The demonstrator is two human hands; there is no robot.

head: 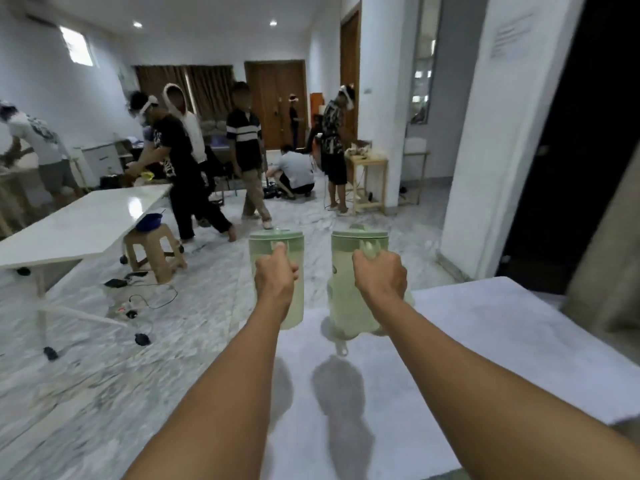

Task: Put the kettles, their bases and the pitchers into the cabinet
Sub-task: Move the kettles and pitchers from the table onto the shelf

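Observation:
Two pale green pitchers with lids hang upright in front of me above a white surface [485,341]. My left hand [275,277] is closed around the handle of the left pitcher [294,244]. My right hand [379,275] grips the handle of the right pitcher [346,292], whose base hovers close over the white surface. Both pitchers cast shadows on that surface below. No kettle, kettle base or cabinet shows in the head view.
A white table [79,226] stands at the left, with a plastic stool [152,251] bearing a blue bowl beside it. Cables and a power strip [117,282] lie on the marble floor. Several people stand and crouch further back. A white pillar [491,168] rises at the right.

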